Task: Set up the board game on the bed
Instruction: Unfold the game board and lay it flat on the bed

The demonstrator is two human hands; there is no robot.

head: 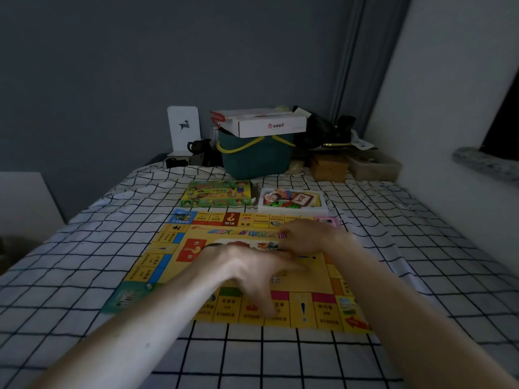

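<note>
Board [168, 265] lies unfolded and flat on the bed [84, 248], mid-sheet, yellow with coloured squares round its edge. Left hand [252, 268] hovers over it, fingers spread and pointing down, blurred. Right hand [303, 237] rests further off, fingers curled; whether pinching anything, I cannot tell. Beyond, lid [217, 193] at left and tray [292, 202] at right: pieces probably still unplaced.

Left hand [252, 272] motion-blurred; board [168, 265] centre hidden by hands.

Glossy paper board [168, 256], cloth bedsheet [84, 248]
</note>
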